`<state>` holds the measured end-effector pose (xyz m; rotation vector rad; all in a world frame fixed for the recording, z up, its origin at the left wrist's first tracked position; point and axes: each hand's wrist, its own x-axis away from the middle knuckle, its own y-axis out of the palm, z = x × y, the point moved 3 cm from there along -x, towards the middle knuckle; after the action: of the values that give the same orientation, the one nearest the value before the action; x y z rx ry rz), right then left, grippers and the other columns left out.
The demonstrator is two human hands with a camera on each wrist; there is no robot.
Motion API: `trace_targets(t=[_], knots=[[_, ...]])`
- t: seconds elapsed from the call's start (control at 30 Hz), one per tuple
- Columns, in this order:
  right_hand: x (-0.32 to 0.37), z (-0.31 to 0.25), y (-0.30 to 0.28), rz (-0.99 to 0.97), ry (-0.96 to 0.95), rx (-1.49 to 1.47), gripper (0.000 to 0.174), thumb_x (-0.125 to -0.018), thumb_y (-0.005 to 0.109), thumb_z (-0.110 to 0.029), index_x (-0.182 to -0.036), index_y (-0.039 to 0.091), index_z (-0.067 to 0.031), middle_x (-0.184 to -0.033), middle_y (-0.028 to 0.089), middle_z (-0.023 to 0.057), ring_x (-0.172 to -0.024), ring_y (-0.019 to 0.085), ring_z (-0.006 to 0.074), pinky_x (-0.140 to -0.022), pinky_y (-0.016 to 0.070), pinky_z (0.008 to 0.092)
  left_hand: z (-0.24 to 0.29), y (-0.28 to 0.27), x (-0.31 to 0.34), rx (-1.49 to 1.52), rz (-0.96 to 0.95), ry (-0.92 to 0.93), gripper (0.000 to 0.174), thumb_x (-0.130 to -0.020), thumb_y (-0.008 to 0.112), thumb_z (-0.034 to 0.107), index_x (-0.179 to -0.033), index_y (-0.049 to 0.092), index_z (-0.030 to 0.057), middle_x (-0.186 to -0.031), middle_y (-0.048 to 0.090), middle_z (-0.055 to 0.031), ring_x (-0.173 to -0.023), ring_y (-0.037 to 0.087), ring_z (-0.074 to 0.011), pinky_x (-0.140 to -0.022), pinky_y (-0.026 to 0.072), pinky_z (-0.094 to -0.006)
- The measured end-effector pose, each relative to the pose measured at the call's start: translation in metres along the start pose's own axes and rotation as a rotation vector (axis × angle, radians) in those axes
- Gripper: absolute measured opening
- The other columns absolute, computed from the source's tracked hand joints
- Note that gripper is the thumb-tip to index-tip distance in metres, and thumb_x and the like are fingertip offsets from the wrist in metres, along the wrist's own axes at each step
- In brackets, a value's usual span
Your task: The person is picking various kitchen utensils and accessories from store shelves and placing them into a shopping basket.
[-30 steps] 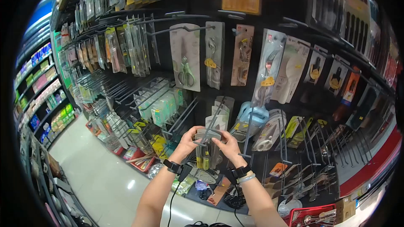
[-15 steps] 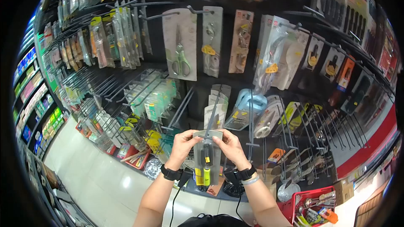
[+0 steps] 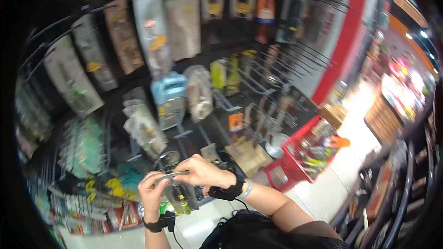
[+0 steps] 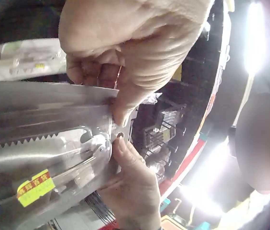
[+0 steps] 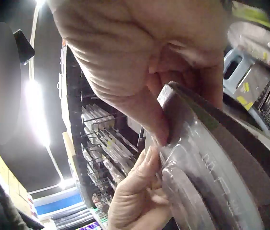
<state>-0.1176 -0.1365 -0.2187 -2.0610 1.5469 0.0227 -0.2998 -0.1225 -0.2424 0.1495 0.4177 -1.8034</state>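
Both hands pinch the top end of a clear blister pack (image 3: 181, 197) on grey card, held low in front of the body. In the left wrist view, a serrated metal edge and a yellow price sticker (image 4: 35, 187) show through the plastic; a yellow-green handle hangs at its lower end in the head view. My left hand (image 3: 151, 191) has its thumb on the card's near side, fingers behind. From the other side my right hand (image 3: 207, 174) grips the same edge, thumbs almost meeting by the small hanging hole (image 4: 120, 135). The tool's exact kind is hard to tell.
Hanging packs fill the rack, including a light-blue grater (image 3: 170, 93) and green-handled scissors (image 3: 78, 93). Metal hooks (image 3: 221, 103) jut toward me. A red basket (image 3: 302, 174) full of packaged utensils stands at right on the tiled floor (image 3: 330, 186).
The head view has swung right, bringing the red basket nearer the middle. The pack, earlier at a hook's end, has come away from the rack with both hands and tilted.
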Motion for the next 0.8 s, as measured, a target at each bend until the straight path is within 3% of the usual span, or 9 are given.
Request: trace_targets(t=[0.07,0.13,0.17,0.27,0.33,0.47,0.53,0.67,0.8], knots=[[0.023,0.019,-0.003,0.155,-0.080,0.115,0.020,-0.075,0.065,-0.012,-0.088,0.066,0.0028,-0.073,0.063,0.0210,-0.057,0.063,0.0256,-0.054,0.0474,0.0318,-0.009,0.020,-0.004,0.080,-0.136,-0.008,0.014,-0.072,0.064,-0.004,-0.086,0.065,-0.0030,-0.084,0.061,-0.0084,-0.077,0.056,-0.0135,-0.068,0.0438,-0.0242],[0.048,0.010,-0.023,0.195,0.088,0.144,0.019,-0.072,0.066,-0.012,-0.085,0.066,0.0024,-0.073,0.062,0.0212,-0.063,0.063,0.0301,-0.057,0.0471,0.0329,-0.014,0.048,-0.010,0.139,-0.236,-0.021,0.017,-0.075,0.062,-0.003,-0.093,0.064,-0.0030,-0.091,0.060,-0.0090,-0.081,0.056,-0.0133,-0.070,0.0440,-0.0241],[0.061,0.022,-0.028,0.344,0.022,0.140,0.018,-0.072,0.066,-0.013,-0.080,0.066,0.0023,-0.070,0.061,0.0210,-0.061,0.062,0.0297,-0.054,0.0452,0.0341,-0.015,0.060,-0.013,0.066,-0.287,-0.014,0.018,-0.079,0.059,0.000,-0.097,0.062,-0.0039,-0.095,0.060,-0.0090,-0.085,0.055,-0.0137,-0.073,0.0442,-0.0244],[0.108,0.028,-0.068,0.470,0.338,0.258,0.017,-0.073,0.067,-0.013,-0.077,0.066,0.0029,-0.058,0.058,0.0146,-0.049,0.053,0.0132,-0.046,0.0396,0.0304,-0.016,0.094,-0.020,-0.031,-0.299,0.135,0.017,-0.083,0.056,0.007,-0.096,0.062,-0.0036,-0.092,0.062,-0.0105,-0.085,0.059,-0.0160,-0.074,0.0453,-0.0266],[0.146,0.026,-0.101,0.654,0.452,0.269,0.018,-0.071,0.067,-0.017,-0.078,0.067,-0.0004,-0.057,0.055,0.0178,-0.045,0.051,0.0199,-0.047,0.0398,0.0322,-0.022,0.105,-0.019,-0.015,-0.363,0.088,0.017,-0.083,0.056,0.007,-0.096,0.062,-0.0032,-0.090,0.063,-0.0107,-0.084,0.060,-0.0163,-0.073,0.0456,-0.0268],[0.233,0.042,-0.168,1.041,0.459,0.326,0.014,-0.073,0.067,-0.014,-0.074,0.068,-0.0001,-0.052,0.055,0.0058,-0.048,0.046,0.0074,-0.045,0.0378,0.0279,-0.040,0.119,-0.012,-0.013,-0.435,-0.026,0.017,-0.083,0.057,0.008,-0.096,0.063,-0.0026,-0.085,0.065,-0.0100,-0.079,0.062,-0.0166,-0.073,0.0461,-0.0270],[0.276,0.040,-0.205,1.153,0.585,0.358,0.013,-0.073,0.066,-0.013,-0.072,0.068,-0.0001,-0.055,0.056,-0.0004,-0.050,0.045,0.0052,-0.046,0.0367,0.0252,-0.044,0.122,-0.012,-0.035,-0.445,-0.043,0.018,-0.083,0.057,0.008,-0.096,0.063,-0.0027,-0.086,0.066,-0.0102,-0.080,0.062,-0.0159,-0.072,0.0463,-0.0266],[0.349,0.079,-0.262,1.579,0.477,0.176,0.014,-0.074,0.066,-0.011,-0.074,0.067,0.0031,-0.060,0.058,-0.0017,-0.054,0.048,0.0050,-0.051,0.0378,0.0228,-0.043,0.132,-0.013,-0.043,-0.407,-0.102,0.018,-0.083,0.058,0.007,-0.097,0.063,-0.0029,-0.084,0.066,-0.0086,-0.076,0.062,-0.0137,-0.067,0.0472,-0.0249],[0.407,0.146,-0.307,1.711,0.601,0.283,0.015,-0.073,0.067,-0.014,-0.075,0.068,0.0012,-0.062,0.062,0.0021,-0.055,0.052,0.0080,-0.053,0.0411,0.0260,-0.052,0.147,-0.016,-0.077,-0.388,-0.180,0.019,-0.082,0.057,0.006,-0.097,0.063,-0.0026,-0.083,0.066,-0.0090,-0.073,0.061,-0.0114,-0.063,0.0474,-0.0237]])
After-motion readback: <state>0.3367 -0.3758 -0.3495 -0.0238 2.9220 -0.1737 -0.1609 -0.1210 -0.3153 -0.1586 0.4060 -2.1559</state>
